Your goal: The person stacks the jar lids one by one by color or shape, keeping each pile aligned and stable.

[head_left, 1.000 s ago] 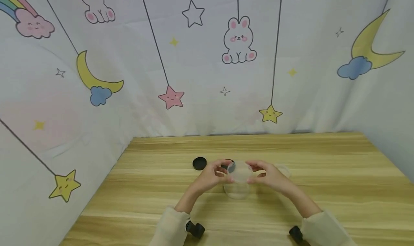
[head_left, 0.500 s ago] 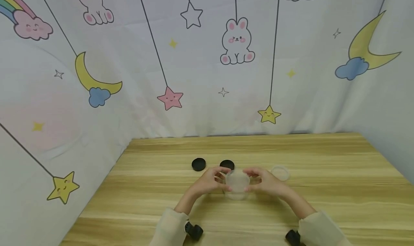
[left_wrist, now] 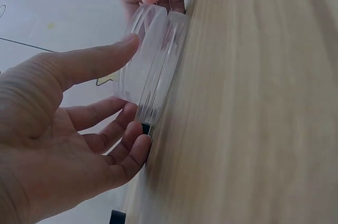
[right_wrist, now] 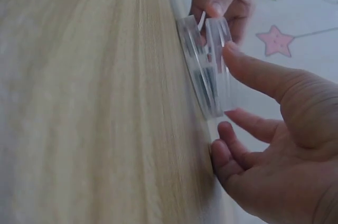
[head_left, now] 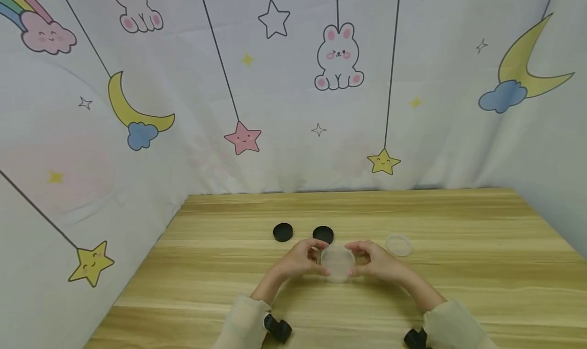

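In the head view, a clear, round, shallow plastic dish (head_left: pixel 338 260) is held between both hands near the table's middle. My left hand (head_left: pixel 300 259) pinches its left edge with thumb and fingers. On the opposite edge, my right hand (head_left: pixel 381 261) does the same. Beneath it, a second clear round dish (left_wrist: pixel 168 63) rests on the table, as the left wrist view shows. The right wrist view shows the upper dish (right_wrist: pixel 217 39) close over the lower one (right_wrist: pixel 198 71), with a narrow gap at part of the rim; whether they touch elsewhere is hard to tell.
Two black round lid-like discs (head_left: pixel 283 232) lie behind the hands, one (head_left: pixel 323 234) just past the left fingertips. A thin clear ring-edged disc (head_left: pixel 399 245) lies behind the right hand. A printed curtain (head_left: pixel 293 160) hangs along the wooden table's (head_left: pixel 229 277) back edge.
Both hands have lowered the upper dish toward the one on the table, so it now nearly covers it. The black disc behind the left fingers has come into fuller view.
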Motion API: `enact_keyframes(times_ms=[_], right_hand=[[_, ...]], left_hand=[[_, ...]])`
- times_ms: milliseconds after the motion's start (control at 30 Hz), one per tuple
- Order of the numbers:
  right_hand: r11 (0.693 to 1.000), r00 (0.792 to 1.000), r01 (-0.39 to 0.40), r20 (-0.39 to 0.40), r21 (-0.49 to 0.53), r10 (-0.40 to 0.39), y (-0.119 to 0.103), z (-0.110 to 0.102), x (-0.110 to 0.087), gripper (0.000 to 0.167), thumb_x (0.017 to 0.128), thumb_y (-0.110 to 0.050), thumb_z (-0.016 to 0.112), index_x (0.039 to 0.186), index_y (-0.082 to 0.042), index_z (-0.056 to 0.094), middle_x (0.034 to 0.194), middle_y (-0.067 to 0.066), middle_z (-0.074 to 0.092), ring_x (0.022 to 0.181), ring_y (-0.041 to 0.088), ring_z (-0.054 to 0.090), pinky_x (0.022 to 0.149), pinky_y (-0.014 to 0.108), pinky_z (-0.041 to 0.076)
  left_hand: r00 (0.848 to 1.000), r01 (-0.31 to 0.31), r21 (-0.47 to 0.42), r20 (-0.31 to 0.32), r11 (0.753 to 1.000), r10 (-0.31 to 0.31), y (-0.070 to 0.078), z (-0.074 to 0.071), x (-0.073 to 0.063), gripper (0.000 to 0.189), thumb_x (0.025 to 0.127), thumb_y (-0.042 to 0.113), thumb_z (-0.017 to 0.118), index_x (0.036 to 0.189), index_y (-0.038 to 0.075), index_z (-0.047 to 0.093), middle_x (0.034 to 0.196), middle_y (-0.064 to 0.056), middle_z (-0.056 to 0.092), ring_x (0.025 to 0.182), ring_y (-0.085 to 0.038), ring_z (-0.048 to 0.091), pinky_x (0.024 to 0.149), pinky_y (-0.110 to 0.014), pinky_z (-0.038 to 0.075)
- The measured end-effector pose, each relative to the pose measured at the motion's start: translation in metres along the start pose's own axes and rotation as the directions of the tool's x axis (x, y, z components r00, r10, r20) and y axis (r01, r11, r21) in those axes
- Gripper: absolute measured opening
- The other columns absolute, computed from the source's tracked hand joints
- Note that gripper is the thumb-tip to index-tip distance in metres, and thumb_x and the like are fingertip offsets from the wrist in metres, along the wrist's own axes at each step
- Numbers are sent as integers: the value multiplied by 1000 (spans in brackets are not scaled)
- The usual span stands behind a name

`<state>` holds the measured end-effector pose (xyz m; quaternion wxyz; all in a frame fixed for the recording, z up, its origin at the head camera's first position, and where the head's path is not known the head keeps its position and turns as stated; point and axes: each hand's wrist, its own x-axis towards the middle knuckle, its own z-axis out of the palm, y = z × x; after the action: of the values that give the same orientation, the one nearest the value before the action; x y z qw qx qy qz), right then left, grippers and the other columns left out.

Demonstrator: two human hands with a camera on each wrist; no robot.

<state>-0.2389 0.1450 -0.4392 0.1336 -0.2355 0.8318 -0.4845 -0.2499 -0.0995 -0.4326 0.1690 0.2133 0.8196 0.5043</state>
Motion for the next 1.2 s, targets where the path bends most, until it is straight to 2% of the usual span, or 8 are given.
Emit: enact_keyframes(times_ms=[167, 433, 600, 867, 1100, 1200], right_hand=[[1000, 1000, 28, 7, -5, -28, 0, 2, -1, 66, 80, -17, 80, 133, 11, 49, 127, 28, 54, 118, 40, 52, 93, 46, 49], [999, 999, 35, 11, -23, -35, 5, 2, -1, 69, 81, -20, 80, 133, 10, 48, 122, 23, 55, 110, 27, 51, 86, 26, 44], [999, 999, 39, 6, -30, -39, 5, 3, -2, 68, 81, -19, 80, 133, 10, 48, 121, 23, 54, 110, 28, 51, 86, 26, 44], [998, 999, 48, -15, -39, -49, 4, 3, -1, 65, 80, -17, 80, 132, 9, 49, 119, 21, 55, 108, 24, 51, 84, 22, 45], [999, 998, 49, -24, -19, -49, 7, 3, 0, 68, 79, -17, 81, 131, 11, 47, 122, 24, 56, 111, 26, 51, 85, 20, 45], [999, 998, 47, -30, -23, -48, 7, 2, 1, 69, 79, -18, 82, 130, 11, 48, 122, 24, 56, 111, 26, 51, 85, 19, 44]], left_hand=[[1000, -11, -11, -7, 1000, 11, 0, 2, 0, 61, 74, -2, 81, 129, -7, 55, 108, -19, 59, 75, -14, 47, 60, -19, 39], [1000, -14, 30, -16, 999, 14, -4, 4, 1, 62, 73, -3, 82, 128, -8, 55, 106, -16, 56, 73, -12, 47, 60, -18, 39], [999, -28, 50, -17, 998, 29, -4, 5, 1, 61, 73, -4, 81, 128, -8, 55, 103, -14, 52, 75, -12, 47, 64, -17, 41], [1000, -26, 64, -15, 998, 27, -4, 4, 3, 63, 72, -3, 82, 128, -8, 55, 102, -14, 53, 74, -13, 45, 64, -18, 39], [997, -79, 73, 32, 994, 77, -5, 3, 6, 59, 73, -5, 79, 126, -14, 55, 79, -6, 52, 65, -10, 42, 60, -16, 37], [996, -79, 72, 43, 994, 76, -5, 2, 6, 60, 74, -5, 79, 127, -13, 53, 85, -8, 52, 69, -11, 42, 63, -17, 38]])
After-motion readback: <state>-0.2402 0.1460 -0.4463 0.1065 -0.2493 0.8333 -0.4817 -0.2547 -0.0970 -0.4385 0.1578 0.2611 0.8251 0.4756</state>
